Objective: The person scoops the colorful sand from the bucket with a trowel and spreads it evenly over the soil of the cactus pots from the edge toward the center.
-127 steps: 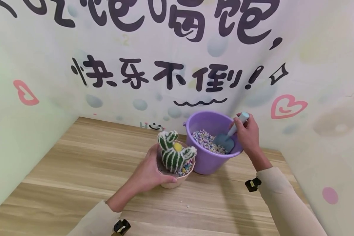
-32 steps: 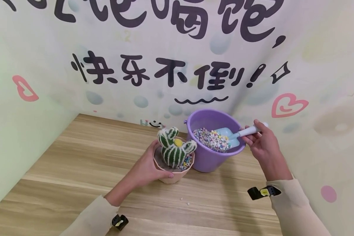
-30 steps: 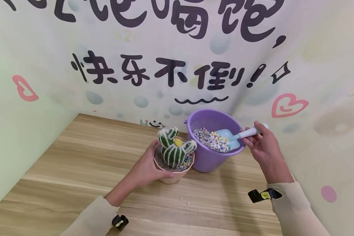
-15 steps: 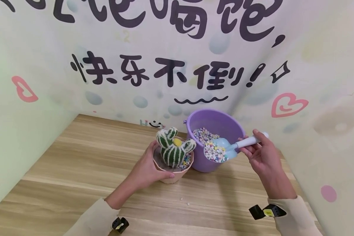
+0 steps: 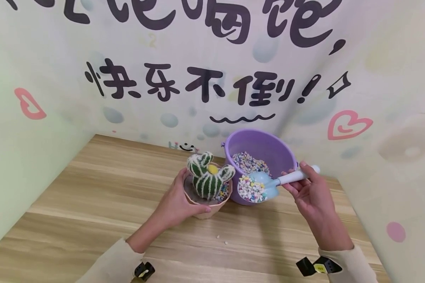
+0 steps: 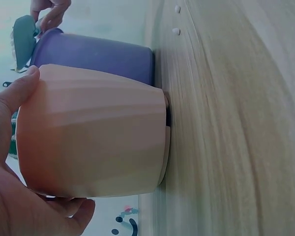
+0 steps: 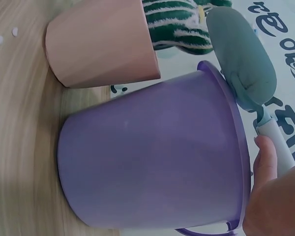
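My left hand point(image 5: 175, 202) grips the rim of a peach flowerpot point(image 6: 98, 132), thumb on the near side. A knitted green-and-white cactus point(image 5: 207, 184) with a yellow flower stands in it, on grey fill with coloured pebbles point(image 5: 222, 192) on the right. My right hand point(image 5: 313, 194) holds the white handle of a light blue shovel point(image 5: 269, 184) between thumb and fingers. White, yellow and pastel pebbles heap the shovel's blade, which hangs over the front rim of a purple bucket point(image 7: 157, 152). More pebbles point(image 5: 249, 163) lie inside the bucket.
The wooden tabletop point(image 5: 92, 220) carries two stray white pebbles point(image 5: 226, 243) in front of the pot. Pot and bucket stand side by side. A printed wall point(image 5: 145, 118) rises close behind, with side walls left and right.
The shovel was dug into the bucket's pebbles, then came up loaded. It has since moved left and toward me, past the bucket's front rim. The left hand and pot stay nearly still.
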The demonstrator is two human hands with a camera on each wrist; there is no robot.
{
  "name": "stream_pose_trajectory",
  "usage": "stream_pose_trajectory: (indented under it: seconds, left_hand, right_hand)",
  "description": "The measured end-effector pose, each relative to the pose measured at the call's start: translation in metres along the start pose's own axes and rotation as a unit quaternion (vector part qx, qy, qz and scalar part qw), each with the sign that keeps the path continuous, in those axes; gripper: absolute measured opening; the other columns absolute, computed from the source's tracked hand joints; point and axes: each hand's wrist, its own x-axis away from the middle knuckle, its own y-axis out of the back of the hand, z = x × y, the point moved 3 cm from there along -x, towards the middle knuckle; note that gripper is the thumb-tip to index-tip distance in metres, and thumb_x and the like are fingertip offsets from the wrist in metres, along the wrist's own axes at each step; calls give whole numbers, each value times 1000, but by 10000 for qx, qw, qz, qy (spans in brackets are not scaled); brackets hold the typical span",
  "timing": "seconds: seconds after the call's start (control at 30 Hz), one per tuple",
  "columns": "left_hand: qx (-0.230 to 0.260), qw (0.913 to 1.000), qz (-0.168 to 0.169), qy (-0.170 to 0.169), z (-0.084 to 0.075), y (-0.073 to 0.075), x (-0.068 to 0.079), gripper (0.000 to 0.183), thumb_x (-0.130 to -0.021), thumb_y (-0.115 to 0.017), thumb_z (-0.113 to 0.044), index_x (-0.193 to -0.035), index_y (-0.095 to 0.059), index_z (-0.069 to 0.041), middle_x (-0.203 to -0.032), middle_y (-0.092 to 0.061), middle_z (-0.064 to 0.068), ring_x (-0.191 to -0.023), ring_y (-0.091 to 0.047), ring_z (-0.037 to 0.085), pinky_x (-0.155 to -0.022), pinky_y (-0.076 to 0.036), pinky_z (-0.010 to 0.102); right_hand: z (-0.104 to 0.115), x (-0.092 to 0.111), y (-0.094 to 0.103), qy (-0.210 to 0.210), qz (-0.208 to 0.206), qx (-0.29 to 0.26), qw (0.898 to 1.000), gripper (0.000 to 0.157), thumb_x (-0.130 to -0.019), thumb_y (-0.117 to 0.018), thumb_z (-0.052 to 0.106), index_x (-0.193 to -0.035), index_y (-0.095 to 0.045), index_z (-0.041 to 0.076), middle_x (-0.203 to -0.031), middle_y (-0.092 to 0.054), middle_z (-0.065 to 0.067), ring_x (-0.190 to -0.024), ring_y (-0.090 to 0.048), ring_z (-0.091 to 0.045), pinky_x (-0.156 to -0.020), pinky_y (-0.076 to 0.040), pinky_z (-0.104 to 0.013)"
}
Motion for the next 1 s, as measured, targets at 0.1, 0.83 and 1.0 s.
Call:
stream_pose_trajectory:
  seconds: [0.1,0.83,1.0]
  left_hand:
    - [-55,10000,-35,64,0,0,2,132,-56,-92,-46,-154,-13,-7,-155,-28,19,-140,-32,38,-112,-31,56]
    - [-119,9994,-273,185,-5,-2,8,131,-55,-94,-44,-153,-16,-5,-151,-34,20,-137,-37,37,-110,-33,55]
    - [-152,9993,-285,177,-6,-2,10,132,-55,-93,-45,-153,-14,-4,-151,-33,20,-138,-35,36,-111,-33,53]
  right_hand:
    - [-4,2,0,82,95,63,9999,26,-94,-64,12,-113,-47,12,-82,-65,-14,-86,-72,-35,-79,-56,-48]
    - [-24,17,-3,641,361,678,9950,16,-96,-61,16,-106,-52,6,-76,-69,-14,-81,-73,-29,-71,-59,-40]
    - [-27,20,-4,828,317,722,9934,12,-96,-62,14,-102,-58,4,-75,-70,-14,-77,-73,-27,-70,-59,-42]
